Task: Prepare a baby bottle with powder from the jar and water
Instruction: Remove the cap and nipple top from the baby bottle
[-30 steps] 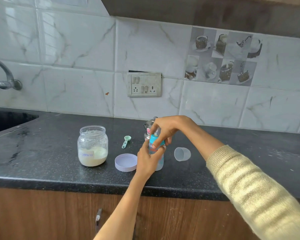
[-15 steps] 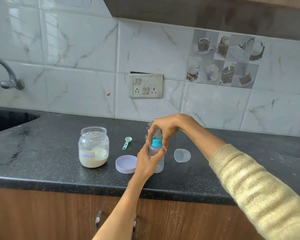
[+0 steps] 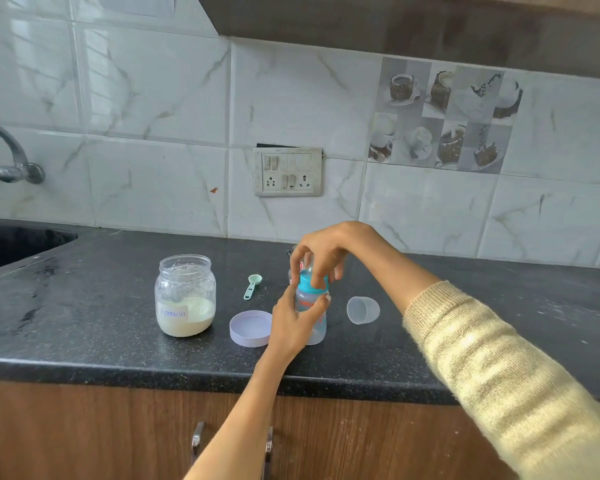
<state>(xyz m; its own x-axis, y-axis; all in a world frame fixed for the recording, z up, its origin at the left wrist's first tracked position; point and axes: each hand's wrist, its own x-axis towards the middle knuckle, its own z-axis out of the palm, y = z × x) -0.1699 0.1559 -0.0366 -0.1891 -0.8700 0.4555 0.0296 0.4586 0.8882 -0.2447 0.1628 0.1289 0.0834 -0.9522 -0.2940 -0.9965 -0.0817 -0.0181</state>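
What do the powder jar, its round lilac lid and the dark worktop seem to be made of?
Powder jar: probably clear glass, going by its thick, shiny walls, though hard plastic is possible. Lilac lid: matte moulded plastic with a thin raised rim. Worktop: polished black speckled stone, likely granite, showing soft reflections.

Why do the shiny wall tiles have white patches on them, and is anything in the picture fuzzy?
Head view: the white patches are glare, light bouncing off the glossy tiles at upper left. Head view: the yellow sleeve is soft and blurry near the camera, while the jar with its label stays sharp. Head view: the wide lens makes the counter edge bow a little.
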